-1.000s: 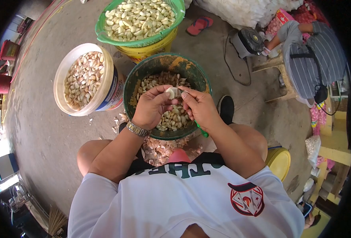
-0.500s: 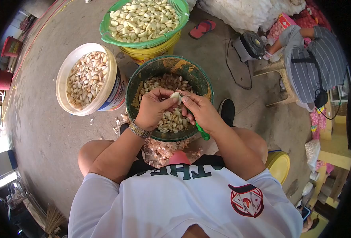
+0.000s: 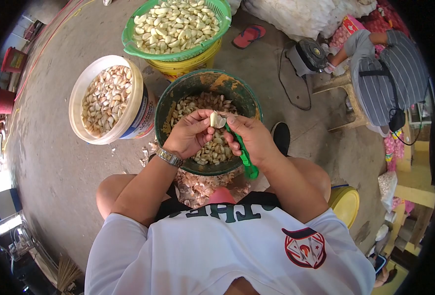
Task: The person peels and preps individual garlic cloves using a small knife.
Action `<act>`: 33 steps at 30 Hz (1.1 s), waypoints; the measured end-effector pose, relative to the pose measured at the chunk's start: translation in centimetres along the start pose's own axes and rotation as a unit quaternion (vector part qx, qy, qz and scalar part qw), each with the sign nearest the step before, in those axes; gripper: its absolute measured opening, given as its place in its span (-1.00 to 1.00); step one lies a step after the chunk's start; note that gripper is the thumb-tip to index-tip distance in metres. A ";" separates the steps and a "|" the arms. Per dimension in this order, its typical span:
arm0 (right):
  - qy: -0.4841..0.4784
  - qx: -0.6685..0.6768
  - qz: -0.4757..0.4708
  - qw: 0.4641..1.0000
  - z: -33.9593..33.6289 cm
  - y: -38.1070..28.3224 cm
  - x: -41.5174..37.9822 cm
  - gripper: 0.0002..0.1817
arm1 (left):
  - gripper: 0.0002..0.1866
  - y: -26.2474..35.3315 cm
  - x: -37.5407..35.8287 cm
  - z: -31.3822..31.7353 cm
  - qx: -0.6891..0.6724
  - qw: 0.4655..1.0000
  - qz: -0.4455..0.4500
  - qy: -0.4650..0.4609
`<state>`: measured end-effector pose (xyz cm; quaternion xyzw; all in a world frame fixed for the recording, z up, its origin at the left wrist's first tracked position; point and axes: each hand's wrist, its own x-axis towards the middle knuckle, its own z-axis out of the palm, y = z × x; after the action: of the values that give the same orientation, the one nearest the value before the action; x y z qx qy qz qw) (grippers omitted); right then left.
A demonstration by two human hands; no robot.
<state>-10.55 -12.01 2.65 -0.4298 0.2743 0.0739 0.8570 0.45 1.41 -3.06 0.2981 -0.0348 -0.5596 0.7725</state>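
Note:
My left hand [image 3: 188, 133] pinches a pale garlic clove [image 3: 213, 119] between thumb and fingers, above a dark green tub [image 3: 249, 91]. Close beside it, my right hand [image 3: 253, 137] is closed around a small knife with a green handle [image 3: 244, 151]; the handle's end sticks out toward my body and the blade is mostly hidden. A thin, whitish piece of skin [image 3: 221, 122] shows between the clove and my right thumb. Inside the tub lie many unpeeled cloves [image 3: 217, 150], partly covered by my hands.
A white bucket of unpeeled cloves [image 3: 137, 78] stands at the left. Behind the tub, a green basket of peeled cloves [image 3: 225, 14] rests on a yellow bucket [image 3: 197, 64]. Peelings [image 3: 205, 189] lie before me. A seated person [image 3: 394, 73] is at the right, near a flip-flop [image 3: 249, 37].
The clove has turned more upright in my left hand, and its peeled side shows more. My right hand has tilted, so more of the green handle is visible.

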 end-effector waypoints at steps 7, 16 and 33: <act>0.053 -0.202 -0.112 0.971 -0.4 1.4 0.6 -0.65 | -0.83 -0.2 0.1 1.3 0.189 0.973 0.093 0.095; 0.041 -0.173 -0.079 0.981 -0.4 1.3 0.7 -0.66 | -0.84 0.2 -0.3 2.1 0.323 0.935 0.090 0.116; -0.003 0.089 0.024 0.996 -0.6 0.6 0.7 -0.71 | -0.75 0.0 0.0 1.4 0.041 0.999 0.027 0.022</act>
<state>-10.37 -12.17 1.60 -0.3452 0.2879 0.0714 0.8904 -0.07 0.80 -1.92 0.3412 -0.0487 -0.5301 0.7747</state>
